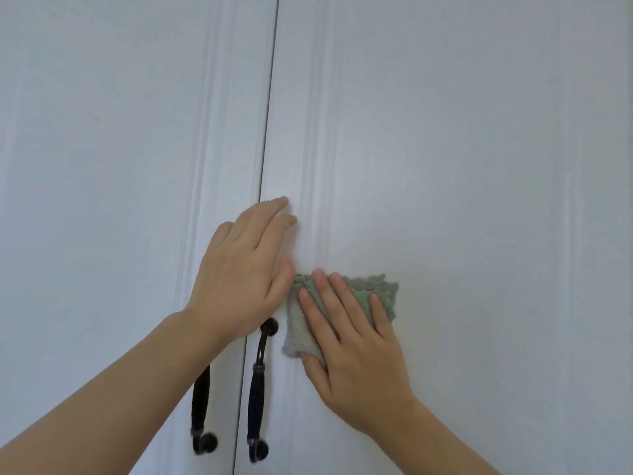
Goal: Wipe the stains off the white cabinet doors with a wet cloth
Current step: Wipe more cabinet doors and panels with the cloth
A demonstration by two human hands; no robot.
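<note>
Right hand point(356, 341) flat and spread, palm pressing a crumpled cloth point(342, 303) against the right cabinet door point(479, 166) — fingers splayed over it, thumb tucked under the lower edge, no pinch or fist. Cloth is grey with a green side showing along the top and between the fingers; it bunches out above and left of the hand, sitting on the moulded strip near the door's inner edge.

Left hand point(245, 265) open too, fingers straight and together, holding nothing. It lies flat across the seam point(270, 114) between the two doors, fingertips reaching onto the right door, heel over the left door point(102, 149). Thumb edge comes just beside the cloth's top left corner — touching or not, cannot tell.

Both forearms bare, coming up from the bottom of view.

Below the left hand, two dark handles hang vertical, one each side of the seam: left handle point(200, 413) partly hidden behind the left forearm, right handle point(258, 389) in full view, top mount just beside the cloth's left edge.

Doors white, closed, panelled. No obvious stain visible.
</note>
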